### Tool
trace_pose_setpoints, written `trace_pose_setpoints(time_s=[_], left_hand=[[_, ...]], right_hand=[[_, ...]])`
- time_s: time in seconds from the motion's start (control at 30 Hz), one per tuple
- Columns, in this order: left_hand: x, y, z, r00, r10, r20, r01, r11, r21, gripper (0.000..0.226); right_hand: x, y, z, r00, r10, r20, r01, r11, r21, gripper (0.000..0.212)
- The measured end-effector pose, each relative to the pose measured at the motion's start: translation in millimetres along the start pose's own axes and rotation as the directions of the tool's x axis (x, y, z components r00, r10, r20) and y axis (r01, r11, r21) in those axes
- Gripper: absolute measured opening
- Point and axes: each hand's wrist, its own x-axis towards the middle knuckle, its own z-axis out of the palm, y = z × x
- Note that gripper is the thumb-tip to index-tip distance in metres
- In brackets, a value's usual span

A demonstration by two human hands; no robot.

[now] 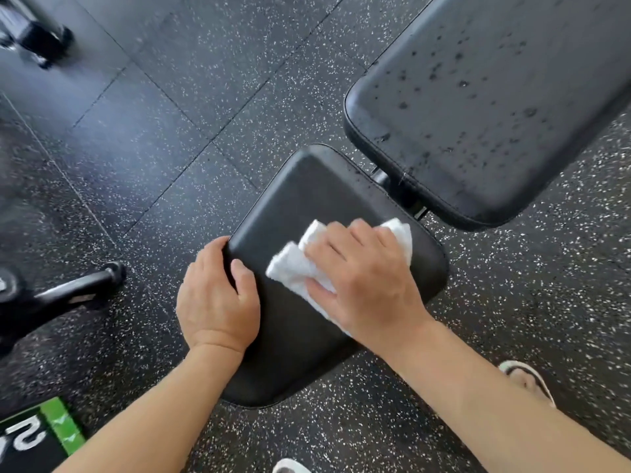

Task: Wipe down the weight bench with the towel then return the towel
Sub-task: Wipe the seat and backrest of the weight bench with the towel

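Right hand [362, 278] lies flat on a white towel [297, 268], fingers straight & slightly spread, pressing it onto the black seat pad [307, 196] of the weight bench. Towel is bunched/folded, sitting on the near-right part of the pad, w/ corners poking out past the fingertips on the far side and to the left. Left hand [218, 298] grips the pad's left edge: thumb on top of the pad, other fingers curled over the rim (tips hidden under the edge, can't tell more). Seat pad surface looks dry & smooth. The back pad [495, 97], upper right, is separate from the seat w/ a gap showing the metal frame, and it's dotted w/ droplets. Floor [170, 114] is black rubber tile w/ white specks. A black equipment leg [71, 291] sits at left, a green-and-black marker [51, 435] bottom left. A sandalled foot [527, 380] is at right, near the forearm.
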Motion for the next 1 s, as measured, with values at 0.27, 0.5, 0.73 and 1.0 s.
trace_pose_setpoints(time_s=[0.27, 0.5, 0.73, 1.0], left_hand=[[-2.5, 1.0, -1.7, 1.000, -0.016, -0.014, 0.015, 0.999, -0.036, 0.059], [-1.6, -0.9, -3.4, 1.000, -0.011, 0.007, 0.011, 0.999, -0.047, 0.054], [-0.5, -0.7, -5.0, 1.000, -0.013, 0.024, 0.013, 0.999, -0.030, 0.053], [1.1, -1.4, -1.9, 1.000, -0.009, 0.016, 0.009, 1.000, -0.006, 0.051]], right_hand=[[124.2, 3.4, 47.9, 0.996, 0.030, -0.082, -0.034, 0.998, -0.045, 0.034], [0.5, 21.8, -19.9, 0.998, 0.064, 0.023, -0.065, 0.997, 0.037, 0.035], [18.6, 41.5, -15.0, 0.998, -0.014, 0.064, 0.007, 0.995, 0.096, 0.021], [146.3, 37.3, 44.0, 0.993, 0.114, 0.007, -0.114, 0.979, 0.170, 0.026]])
